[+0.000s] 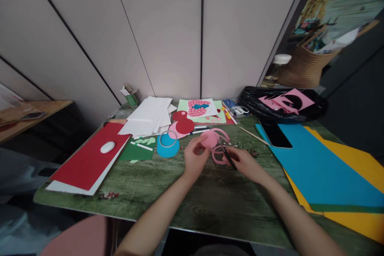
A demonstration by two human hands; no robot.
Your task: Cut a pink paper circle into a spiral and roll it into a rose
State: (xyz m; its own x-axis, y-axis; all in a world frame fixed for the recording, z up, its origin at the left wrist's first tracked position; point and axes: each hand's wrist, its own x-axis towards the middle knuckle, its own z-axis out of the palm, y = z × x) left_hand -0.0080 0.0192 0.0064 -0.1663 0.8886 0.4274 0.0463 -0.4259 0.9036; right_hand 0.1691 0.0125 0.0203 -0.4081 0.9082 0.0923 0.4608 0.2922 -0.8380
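Observation:
Near the middle of the table, my left hand (193,158) pinches a round piece of pink paper (209,139) between thumb and fingers. Black-handled scissors (230,159) are in my right hand (245,164), their blades pointing up and left at the paper's right edge. Curled strips of pink paper (224,133) hang around the blades and below them. Fingers hide part of the handles. Just left of my left hand, a roll of tape (168,139) lies on rounded blue paper (168,152).
Red sheets (90,156) with a white oval object (107,147) lie left, beside white paper (147,117). A picture of pink and blue balls (198,108) lies behind. At right are blue card (318,168), a phone (275,134) and a black bag (250,106) holding pink scraps.

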